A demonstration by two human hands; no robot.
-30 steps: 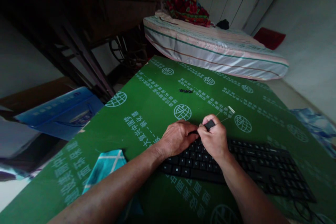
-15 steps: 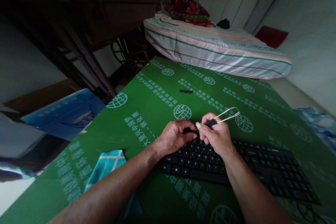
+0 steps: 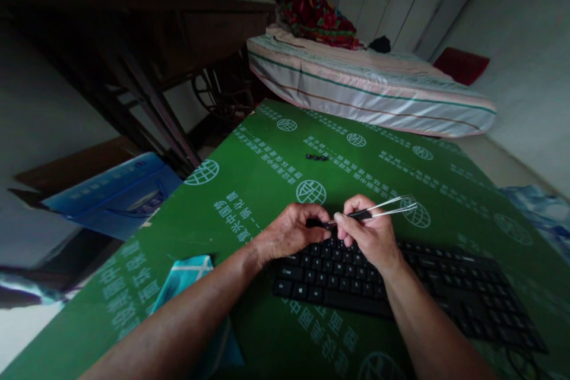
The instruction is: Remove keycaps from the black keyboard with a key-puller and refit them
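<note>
My right hand (image 3: 367,228) is closed round the black handle of a wire keycap puller (image 3: 394,206), whose thin metal wires point up and to the right. The handle end meets the fingertips of my left hand (image 3: 296,228). Those fingers are curled in a pinch around something small and dark, mostly hidden. Both hands are over the upper left part of a black keyboard (image 3: 351,285), which lies on the green table. Farther back sits a row of several small black keycaps (image 3: 316,157).
The green table (image 3: 249,160) has printed white globes and lettering. A teal checked cloth (image 3: 187,276) lies partly under my left forearm. A blue box (image 3: 111,190) stands left of the table. Beyond are a bed (image 3: 365,89) and a dark wooden sewing table (image 3: 187,35).
The keycap puller has tipped lower, its wire end swinging right and down. My hands stay together over the keyboard, and the view has shifted slightly.
</note>
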